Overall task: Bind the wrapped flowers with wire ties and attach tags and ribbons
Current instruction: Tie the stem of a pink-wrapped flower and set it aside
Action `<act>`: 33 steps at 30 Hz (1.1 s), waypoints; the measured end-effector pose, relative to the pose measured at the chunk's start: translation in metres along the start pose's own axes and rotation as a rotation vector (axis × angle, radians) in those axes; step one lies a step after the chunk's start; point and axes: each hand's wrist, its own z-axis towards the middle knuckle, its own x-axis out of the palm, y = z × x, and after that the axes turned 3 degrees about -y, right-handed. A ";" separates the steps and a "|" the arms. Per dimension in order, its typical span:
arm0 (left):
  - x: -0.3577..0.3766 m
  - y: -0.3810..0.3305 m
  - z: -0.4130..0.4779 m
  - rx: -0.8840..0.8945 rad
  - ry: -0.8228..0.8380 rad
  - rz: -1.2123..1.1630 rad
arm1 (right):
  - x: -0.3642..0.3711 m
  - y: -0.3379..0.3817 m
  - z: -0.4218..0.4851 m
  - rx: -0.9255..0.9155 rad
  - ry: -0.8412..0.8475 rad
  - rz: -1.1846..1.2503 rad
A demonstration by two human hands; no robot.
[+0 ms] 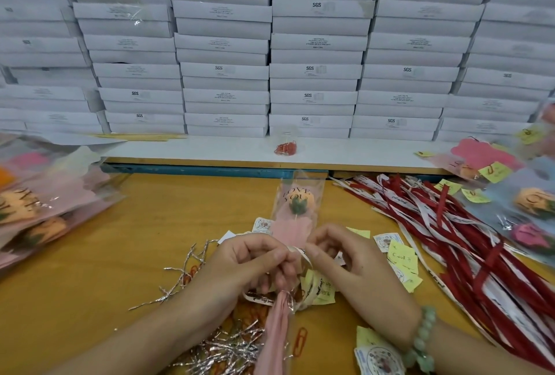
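Fingers [271,254] curled, left hand [240,263], right hand [345,257] pinching ribbon [304,256]

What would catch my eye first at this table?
A wall of stacked white boxes fills the back. At the centre, the left hand grips a wrapped flower while the right hand pinches a white ribbon at its stem. A heap of red and white ribbons sprawls at the right.

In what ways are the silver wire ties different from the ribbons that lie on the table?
The wire ties are silver and crinkled; the ribbons are red or white and flat. The wire ties are short and tangled, near the left hand, which grips the wrapped flower; the ribbons are long, heaped right of the right hand. Both lie loose on the yellow table.
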 end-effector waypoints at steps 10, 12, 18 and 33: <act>0.000 0.002 0.000 -0.019 0.011 0.013 | -0.001 0.000 0.001 -0.035 -0.113 0.044; -0.001 0.002 0.000 -0.015 0.019 0.015 | -0.003 0.001 0.001 -0.068 -0.129 0.050; 0.000 0.004 -0.002 0.020 0.017 0.115 | -0.002 0.008 -0.004 -0.232 0.062 -0.015; -0.005 0.009 0.003 0.046 -0.020 0.022 | 0.000 0.001 0.001 -0.024 0.020 0.106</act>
